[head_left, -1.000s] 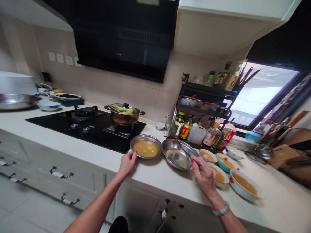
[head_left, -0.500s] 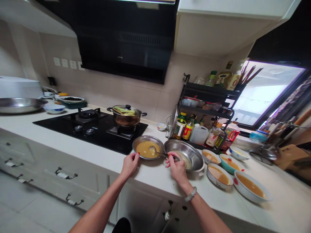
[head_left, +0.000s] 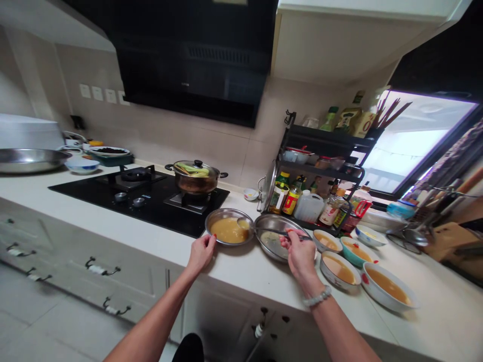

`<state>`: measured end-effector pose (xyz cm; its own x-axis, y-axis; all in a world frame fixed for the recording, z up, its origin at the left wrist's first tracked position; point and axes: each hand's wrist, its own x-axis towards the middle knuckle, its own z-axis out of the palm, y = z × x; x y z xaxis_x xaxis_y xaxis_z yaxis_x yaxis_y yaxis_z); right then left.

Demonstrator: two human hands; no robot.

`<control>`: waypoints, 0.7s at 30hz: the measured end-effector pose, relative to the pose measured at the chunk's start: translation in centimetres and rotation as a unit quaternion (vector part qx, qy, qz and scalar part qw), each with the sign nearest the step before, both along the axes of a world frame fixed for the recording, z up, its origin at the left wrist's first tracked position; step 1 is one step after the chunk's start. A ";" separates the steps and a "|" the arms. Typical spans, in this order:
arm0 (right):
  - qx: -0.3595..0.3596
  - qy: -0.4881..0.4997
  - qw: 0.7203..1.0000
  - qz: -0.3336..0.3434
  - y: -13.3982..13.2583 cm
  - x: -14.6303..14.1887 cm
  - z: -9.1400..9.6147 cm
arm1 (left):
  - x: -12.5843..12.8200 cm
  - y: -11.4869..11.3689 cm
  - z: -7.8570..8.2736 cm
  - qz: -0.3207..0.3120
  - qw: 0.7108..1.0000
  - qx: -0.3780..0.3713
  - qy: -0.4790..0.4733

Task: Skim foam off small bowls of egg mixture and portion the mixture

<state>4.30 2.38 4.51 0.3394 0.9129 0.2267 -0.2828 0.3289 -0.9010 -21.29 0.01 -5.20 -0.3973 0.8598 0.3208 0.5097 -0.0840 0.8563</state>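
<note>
A shallow metal bowl (head_left: 211, 219) with yellow-brown liquid stands on the counter beside the stove. My left hand (head_left: 203, 250) pinches its near left rim between thumb and fingers. My right hand (head_left: 300, 251) is closed around the handle of a long metal spoon (head_left: 243, 223), whose head is over the right side of the liquid. That handle crosses above a second metal bowl (head_left: 266, 221), which has a little pale liquid in its bottom. My right hand and wrist cover part of this bowl's right side.
Right of the metal bowls sit several bowls of orange-brown liquid, among them a large white bowl (head_left: 388, 299) near the front edge. A lidded pot (head_left: 196, 183) stands on the stove (head_left: 124, 211). Behind is a black rack (head_left: 320, 168) with bottles.
My right hand has moved right, over the second metal bowl, drawing the spoon's head toward the first bowl's right rim. My left hand stays on the rim.
</note>
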 end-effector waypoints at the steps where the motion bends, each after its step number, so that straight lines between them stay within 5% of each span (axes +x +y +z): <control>1: 0.004 0.001 1.000 -0.011 0.0 0.7 0.3 | 0.0 0.0 0.0 -0.001 1.000 -0.001 -0.001; 6: 0.023 -0.042 0.996 -0.078 0.3 4.3 0.9 | 0.0 0.0 0.0 0.003 1.000 0.000 0.005; 10: 0.029 -0.191 0.973 -0.128 -0.3 6.7 -0.1 | 0.0 0.1 0.0 0.001 1.000 0.002 0.005; 18: 0.245 -0.446 0.859 -0.050 -2.6 7.3 -1.8 | 0.1 0.1 -0.1 0.006 1.000 -0.002 0.002; 21: 0.288 -0.431 0.854 -0.034 -3.2 5.4 -1.5 | 0.0 0.1 -0.1 0.004 1.000 0.001 0.001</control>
<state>9.74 -0.85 2.99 -0.1326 0.5500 0.8246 0.4416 0.7776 -0.4476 -21.25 0.16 -5.34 -0.4030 0.8564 0.3227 0.5122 -0.0811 0.8550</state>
